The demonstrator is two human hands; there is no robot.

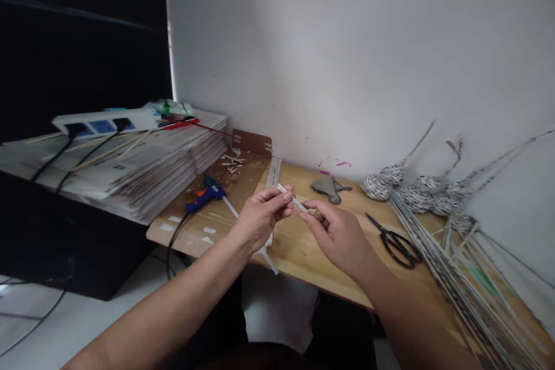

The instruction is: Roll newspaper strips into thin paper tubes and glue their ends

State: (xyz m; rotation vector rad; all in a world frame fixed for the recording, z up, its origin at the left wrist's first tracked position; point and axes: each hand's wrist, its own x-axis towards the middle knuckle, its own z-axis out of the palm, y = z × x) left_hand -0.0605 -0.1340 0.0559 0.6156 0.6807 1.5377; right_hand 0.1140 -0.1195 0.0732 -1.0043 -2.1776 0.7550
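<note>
Over the middle of the wooden table, my left hand (265, 215) pinches the upper left end of a short, thin whitish paper piece (299, 204). The fingertips of my right hand (332, 228) close on its lower right end. The piece slants down to the right between both hands. Behind my left hand lies a flat grey ruler-like strip (273, 172), partly hidden by that hand. A blue glue gun (205, 194) rests to the left on brown cardboard, and black-handled scissors (396, 243) lie to the right of my right hand.
At the left, a tall paper stack (173, 162) carries a white power strip (102, 123) with cables. A grey cloth (328, 187) lies near the wall. Woven paper balls (416, 196) and long paper rods (437, 266) occupy the right side. Paper scraps (234, 162) sit on the cardboard.
</note>
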